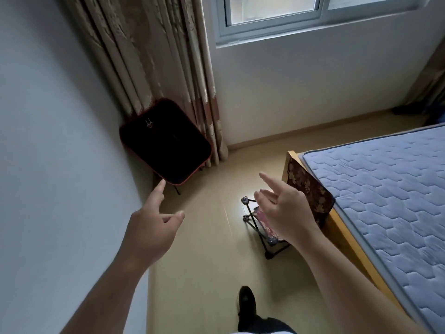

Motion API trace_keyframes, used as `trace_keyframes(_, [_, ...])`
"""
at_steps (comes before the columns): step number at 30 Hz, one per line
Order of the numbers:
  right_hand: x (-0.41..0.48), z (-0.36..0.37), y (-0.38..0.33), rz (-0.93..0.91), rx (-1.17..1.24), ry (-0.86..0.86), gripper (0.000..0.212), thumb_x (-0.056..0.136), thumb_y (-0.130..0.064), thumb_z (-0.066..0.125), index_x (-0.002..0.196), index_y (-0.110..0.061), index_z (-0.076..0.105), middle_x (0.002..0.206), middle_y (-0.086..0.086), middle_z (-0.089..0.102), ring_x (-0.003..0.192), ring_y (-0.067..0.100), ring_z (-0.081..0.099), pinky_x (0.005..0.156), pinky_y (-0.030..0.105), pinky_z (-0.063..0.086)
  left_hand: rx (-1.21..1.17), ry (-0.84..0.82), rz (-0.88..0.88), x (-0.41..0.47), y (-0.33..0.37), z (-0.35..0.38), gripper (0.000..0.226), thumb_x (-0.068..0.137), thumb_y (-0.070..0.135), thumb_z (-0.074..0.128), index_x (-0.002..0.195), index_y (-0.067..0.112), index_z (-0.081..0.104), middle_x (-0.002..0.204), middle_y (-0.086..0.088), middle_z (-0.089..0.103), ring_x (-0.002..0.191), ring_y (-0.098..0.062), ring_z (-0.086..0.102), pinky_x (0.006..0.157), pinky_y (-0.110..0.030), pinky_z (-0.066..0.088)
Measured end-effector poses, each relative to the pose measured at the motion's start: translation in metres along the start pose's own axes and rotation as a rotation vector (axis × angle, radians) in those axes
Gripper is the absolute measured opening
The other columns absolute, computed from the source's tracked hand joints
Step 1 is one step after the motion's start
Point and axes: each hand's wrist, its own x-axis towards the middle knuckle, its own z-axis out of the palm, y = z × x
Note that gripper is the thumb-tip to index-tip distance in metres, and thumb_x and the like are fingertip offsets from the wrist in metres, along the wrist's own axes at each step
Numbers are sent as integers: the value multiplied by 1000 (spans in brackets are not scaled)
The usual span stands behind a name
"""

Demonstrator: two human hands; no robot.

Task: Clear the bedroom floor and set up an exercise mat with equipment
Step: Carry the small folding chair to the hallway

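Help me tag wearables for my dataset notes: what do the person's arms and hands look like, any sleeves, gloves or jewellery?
The left forearm and right forearm are bare to the frame's edge; no sleeve shows. The left hand and right hand are ungloved, with no ring, watch or bracelet visible.

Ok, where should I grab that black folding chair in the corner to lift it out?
Probably by the black chair's red-trimmed rim, coming from the open floor side: the near edge faces you, while wall and curtain block its back and left. Its thin legs underneath look awkward to hold.
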Motion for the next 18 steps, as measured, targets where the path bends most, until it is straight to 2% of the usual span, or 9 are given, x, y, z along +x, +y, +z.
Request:
trace_keyframes(2, [50,6,-7,-2,-20,-2,53,97,-26,64,147,-23,49,129,6,68,116,8,65,101,30,53,7,-21,8,48,15,-8,76,94,26,68,156,39,26,65,43,60,139,-1,42,96,-25,34])
trace_keyframes(3, [76,9,-13,-9,-32,-3,53,96,-27,64,147,-24,49,128,7,68,115,11,66,100,31,53,4,-11,22,73,24,-13,76,93,27,68,156,41,27,75,37,67,136,1,44,95,-24,35])
trace_keyframes(5, [138,17,-25,-37,-59,4,53,96,-29,65,146,-25,50,131,8,67,106,23,70,99,33,54,-20,30,38,133,39,-22,74,92,29,69,153,47,30,114,19,71,117,4,55,89,-20,40])
trace_keyframes(7, [185,25,-36,-57,-77,18,52,95,-28,65,145,-25,52,147,2,54,112,25,67,104,31,50,-14,43,64,180,54,-26,73,92,30,69,151,50,31,143,6,56,105,9,52,83,-12,40])
trace_keyframes(9, [233,35,-44,-52,-93,21,52,96,-28,65,146,-25,51,155,-4,43,129,18,57,110,33,45,-36,42,64,228,62,-26,71,93,30,68,151,49,32,150,6,50,88,22,47,74,-4,34])
trace_keyframes(12, [291,53,-44,-28,-134,22,53,96,-29,65,147,-26,51,160,-5,36,134,16,52,110,33,42,-36,30,70,292,63,-19,69,94,29,67,152,46,33,152,9,46,67,35,40,74,-7,32])
trace_keyframes(15, [358,74,-34,4,-168,61,54,96,-29,65,147,-23,50,161,-2,34,134,18,51,110,33,42,-10,-43,98,374,58,-11,69,94,29,67,153,44,33,150,10,47,79,35,43,88,-18,36])
trace_keyframes(16, [382,81,-30,22,-168,78,54,96,-29,65,147,-23,50,161,-2,33,133,18,51,110,35,43,-10,-70,126,407,54,-8,69,94,29,68,153,43,34,150,8,48,96,32,46,94,-21,37])
trace_keyframes(18, [419,91,-24,57,-160,120,54,96,-30,64,147,-24,50,161,-3,33,134,18,51,109,37,45,-1,-108,174,462,53,-6,69,93,30,69,153,42,36,151,7,47,134,5,43,108,-26,35])
